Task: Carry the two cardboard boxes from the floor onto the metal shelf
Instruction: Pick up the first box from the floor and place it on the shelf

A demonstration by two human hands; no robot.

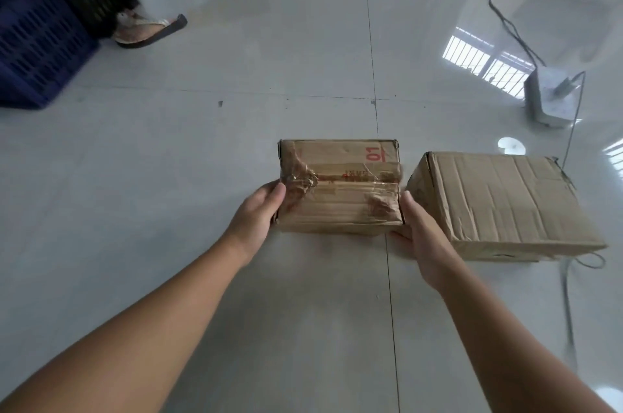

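A small taped cardboard box (pixel 340 186) with a red "01" mark is in the middle of the view, over the grey tiled floor. My left hand (pixel 258 215) presses its left side and my right hand (pixel 421 234) grips its right side, fingers partly under its near edge. Whether the box rests on the floor or is slightly raised I cannot tell. A larger, creased cardboard box (pixel 502 203) lies on the floor just to its right, close to my right hand. The metal shelf is not in view.
A dark blue plastic crate (pixel 37 41) stands at the far left with another person's sandalled foot (pixel 148 30) beside it. A white power strip (pixel 549 99) and cables (pixel 569 304) lie at the right, one cable running under the larger box.
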